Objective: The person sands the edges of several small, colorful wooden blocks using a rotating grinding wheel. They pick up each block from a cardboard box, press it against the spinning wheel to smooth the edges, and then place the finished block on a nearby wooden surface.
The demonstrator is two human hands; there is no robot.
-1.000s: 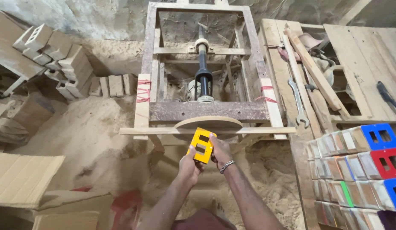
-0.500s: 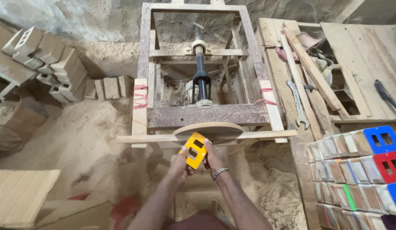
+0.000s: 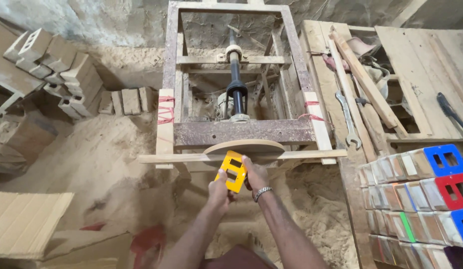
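Yellow block (image 3: 232,172): painted face, smooth, matt. Disc (image 3: 244,148) behind it: bare wood, smooth. Frame (image 3: 241,132) behind disc: rusted rough metal. Wristband (image 3: 262,192): shiny metal.

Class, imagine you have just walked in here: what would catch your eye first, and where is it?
The yellow block with two rectangular holes, held by the left hand and right hand against the round sanding disc. Behind stands the rusty metal frame; at lower right, stacked blue and red blocks.
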